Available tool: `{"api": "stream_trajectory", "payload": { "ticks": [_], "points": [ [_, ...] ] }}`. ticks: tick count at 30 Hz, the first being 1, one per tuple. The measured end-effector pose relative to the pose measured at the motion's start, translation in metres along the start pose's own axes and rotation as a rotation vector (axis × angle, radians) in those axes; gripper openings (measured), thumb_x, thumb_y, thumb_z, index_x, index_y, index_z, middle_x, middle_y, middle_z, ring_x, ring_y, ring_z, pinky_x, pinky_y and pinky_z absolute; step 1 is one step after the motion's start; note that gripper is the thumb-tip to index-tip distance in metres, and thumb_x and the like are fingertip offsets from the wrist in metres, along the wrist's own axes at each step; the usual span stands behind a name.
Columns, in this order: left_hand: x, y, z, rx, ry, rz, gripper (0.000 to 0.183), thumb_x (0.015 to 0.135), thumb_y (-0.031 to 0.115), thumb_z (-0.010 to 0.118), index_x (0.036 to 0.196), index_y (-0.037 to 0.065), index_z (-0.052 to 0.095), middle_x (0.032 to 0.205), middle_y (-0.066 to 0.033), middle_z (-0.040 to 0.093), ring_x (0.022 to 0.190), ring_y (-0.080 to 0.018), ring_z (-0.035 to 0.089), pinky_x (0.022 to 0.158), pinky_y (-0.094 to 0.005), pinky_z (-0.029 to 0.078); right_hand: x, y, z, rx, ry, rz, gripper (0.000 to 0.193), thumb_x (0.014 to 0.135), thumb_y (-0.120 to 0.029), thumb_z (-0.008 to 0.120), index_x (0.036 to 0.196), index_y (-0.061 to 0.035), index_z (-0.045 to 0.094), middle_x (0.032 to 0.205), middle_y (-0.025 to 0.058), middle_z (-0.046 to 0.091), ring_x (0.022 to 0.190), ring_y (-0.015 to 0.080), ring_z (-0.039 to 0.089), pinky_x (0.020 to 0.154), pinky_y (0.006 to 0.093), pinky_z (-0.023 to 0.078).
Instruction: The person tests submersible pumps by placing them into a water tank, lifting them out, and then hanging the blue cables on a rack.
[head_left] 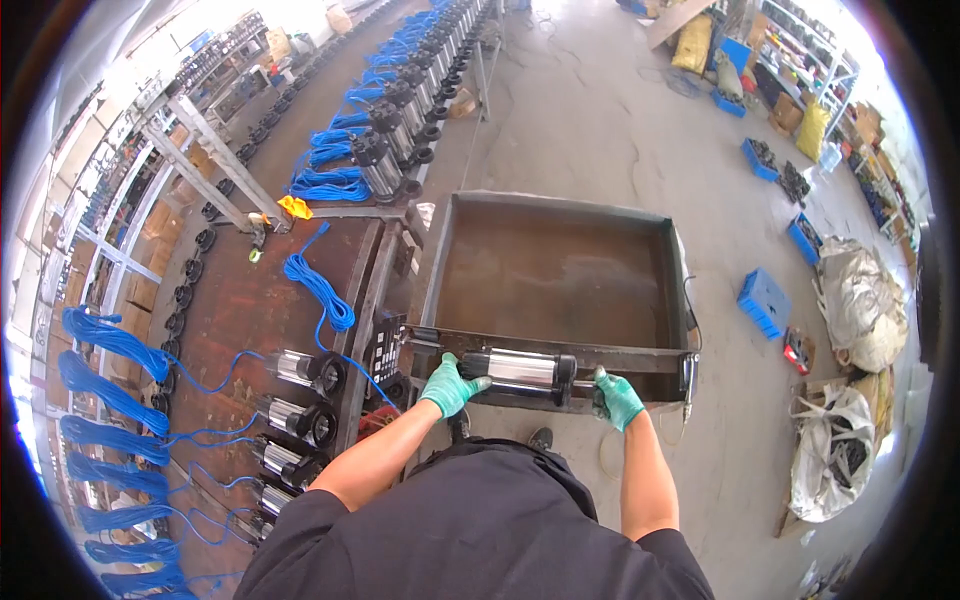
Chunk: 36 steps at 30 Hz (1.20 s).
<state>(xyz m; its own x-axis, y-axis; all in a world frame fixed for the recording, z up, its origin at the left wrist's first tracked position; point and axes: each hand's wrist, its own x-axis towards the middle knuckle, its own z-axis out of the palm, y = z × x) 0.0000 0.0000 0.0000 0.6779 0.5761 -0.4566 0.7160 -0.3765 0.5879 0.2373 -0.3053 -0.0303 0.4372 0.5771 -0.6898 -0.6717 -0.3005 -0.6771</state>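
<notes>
A submersible pump (pixel 517 370), a shiny silver cylinder with black ends, lies crosswise at the near edge of a metal tank (pixel 560 352). My left hand (pixel 449 388), in a green glove, is closed around its left end, thumb along the body. On the other side my right hand (pixel 617 399), gloved alike, wraps its fingers round a thin metal rod (pixel 584 383) that meets the pump's right end. A blue cable (pixel 372 378) runs from near the pump's left side to a coiled bundle (pixel 325 292) on the table.
The tank holds brownish water (pixel 555 265). At left, a reddish-brown table (pixel 225 300) carries several similar pumps (pixel 295 368) with blue cable coils (pixel 115 340). A control panel (pixel 386 350) stands beside the tank. Pump rows (pixel 378 165) stretch far off; blue crates (pixel 765 302) lie right.
</notes>
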Motion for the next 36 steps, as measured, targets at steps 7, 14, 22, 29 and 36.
{"api": "stream_trajectory", "payload": {
  "ticks": [7, 14, 22, 29, 36],
  "points": [
    [0.000, 0.001, 0.002, 0.002, 0.008, -0.016, 0.119, 0.074, 0.060, 0.084, 0.147, -0.016, 0.031, 0.127, -0.0346, 0.062, 0.119, -0.0425, 0.063, 0.099, -0.0427, 0.051, 0.005, -0.013, 0.014, -0.534, 0.221, 0.030, 0.068, 0.102, -0.063, 0.049, 0.084, 0.0007, 0.066, 0.061, 0.0065, 0.058, 0.047, 0.0183, 0.054, 0.048, 0.0352, 0.047],
    [-0.004, 0.014, 0.001, 0.048, 0.010, -0.014, 0.120, 0.074, 0.063, 0.082, 0.148, -0.016, 0.029, 0.129, -0.0342, 0.061, 0.120, -0.0421, 0.062, 0.100, -0.0421, 0.051, 0.065, 0.060, -0.038, -0.955, 0.492, -0.534, 0.046, 0.105, -0.049, 0.050, 0.113, -0.0049, 0.061, 0.090, 0.0081, 0.067, 0.066, 0.0193, 0.067, 0.055, 0.0369, 0.052],
    [-0.009, 0.009, -0.002, 0.012, 0.040, -0.015, 0.107, 0.076, 0.056, 0.084, 0.141, -0.014, 0.036, 0.125, -0.0337, 0.062, 0.118, -0.0426, 0.063, 0.100, -0.0427, 0.051, -0.032, -0.023, 0.000, 0.022, -0.196, -0.021, 0.037, 0.099, -0.032, 0.069, 0.117, -0.0018, 0.058, 0.095, 0.0118, 0.072, 0.081, 0.0227, 0.072, 0.069, 0.0395, 0.060],
    [-0.010, 0.015, -0.005, 0.035, 0.001, -0.022, 0.111, 0.077, 0.060, 0.081, 0.145, -0.015, 0.034, 0.129, -0.0340, 0.061, 0.122, -0.0417, 0.061, 0.102, -0.0417, 0.050, 0.012, -0.011, -0.023, -0.131, 0.057, 0.205, 0.041, 0.101, -0.046, 0.063, 0.092, -0.0056, 0.067, 0.076, 0.0100, 0.068, 0.065, 0.0243, 0.067, 0.061, 0.0433, 0.055],
    [-0.016, 0.018, -0.007, 0.036, 0.027, -0.026, 0.106, 0.077, 0.057, 0.083, 0.140, -0.015, 0.037, 0.125, -0.0342, 0.063, 0.120, -0.0415, 0.063, 0.100, -0.0425, 0.051, -0.023, -0.020, -0.009, -1.053, 0.133, -0.615, 0.027, 0.097, -0.020, 0.063, 0.121, -0.0101, 0.069, 0.112, 0.0154, 0.072, 0.100, 0.0357, 0.067, 0.087, 0.0393, 0.055]
  ]
}}
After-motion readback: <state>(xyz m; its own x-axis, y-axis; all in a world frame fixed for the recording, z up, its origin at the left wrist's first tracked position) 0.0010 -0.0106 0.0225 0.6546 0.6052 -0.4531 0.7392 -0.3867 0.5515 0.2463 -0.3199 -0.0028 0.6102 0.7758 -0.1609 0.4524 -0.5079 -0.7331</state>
